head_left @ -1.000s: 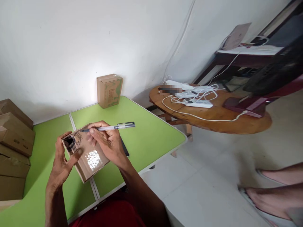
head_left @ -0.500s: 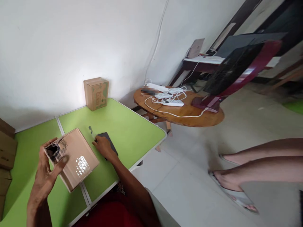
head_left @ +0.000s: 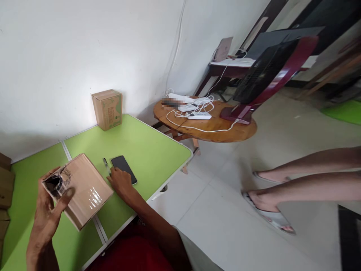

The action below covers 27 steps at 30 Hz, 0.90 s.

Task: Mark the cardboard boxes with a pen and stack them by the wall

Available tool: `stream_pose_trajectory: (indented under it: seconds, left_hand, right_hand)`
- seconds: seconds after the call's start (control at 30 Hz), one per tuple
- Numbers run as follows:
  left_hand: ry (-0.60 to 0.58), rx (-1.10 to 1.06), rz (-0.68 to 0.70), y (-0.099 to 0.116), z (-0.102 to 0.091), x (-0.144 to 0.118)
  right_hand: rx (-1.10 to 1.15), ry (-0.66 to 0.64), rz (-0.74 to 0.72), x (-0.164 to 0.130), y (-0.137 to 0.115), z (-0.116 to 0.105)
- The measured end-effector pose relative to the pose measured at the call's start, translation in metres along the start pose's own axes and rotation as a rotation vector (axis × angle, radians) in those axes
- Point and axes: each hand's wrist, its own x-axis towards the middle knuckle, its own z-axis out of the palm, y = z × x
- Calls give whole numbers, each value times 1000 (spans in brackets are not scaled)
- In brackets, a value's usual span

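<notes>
Head: one box (head_left: 83,184) in left hand (head_left: 47,218); one pen (head_left: 106,165); one phone (head_left: 121,163).

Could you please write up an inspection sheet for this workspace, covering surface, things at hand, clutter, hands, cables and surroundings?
Surface: green table, crossed by a white strip.
Things at hand: cardboard box with a ragged, dark-edged hole at one corner; pen beside a dark-screened phone.
Clutter: printed carton near the wall; more cartons at the picture's left edge.
Hands: left hand grips the box; right hand is at the pen and phone, its grip on the pen unclear.
Cables: white cables lie tangled on a wooden side table.
Surroundings: another person's legs on the tiled floor.
</notes>
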Motion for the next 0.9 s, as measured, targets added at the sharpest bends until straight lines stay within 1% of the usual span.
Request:
stream_pose_trajectory:
  seconds: [0.1,0.2,0.33,0.43,0.57,0.63,0.7,0.8,0.9]
  left_hand:
    - [8,3,-2,-2,0,0]
    - [-9,-21,15,-3,1,1]
    - [-6,-41,11,-4,2,2]
    - [-2,-30,11,-5,2,2]
    - [-7,-38,48,-2,2,0]
    - [-11,-40,26,-1,2,-1]
    - [-18,-39,-8,-2,2,-2]
    - [-13,-38,-3,-5,2,-3]
    - [-4,-48,33,-9,4,-5]
  right_hand:
    - [61,80,120,-14,18,-4]
    - [129,106,244,-19,35,-5]
    - [286,83,286,-12,47,-2]
    - [454,59,299,-6,53,2]
    - [787,-30,225,-12,63,10]
    - [987,-84,173,-19,69,12]
    - [1169,-124,132,-27,75,10]
    - [1397,-148,72,-38,82,-5]
    - [1701,-196,-39,-54,77,-29]
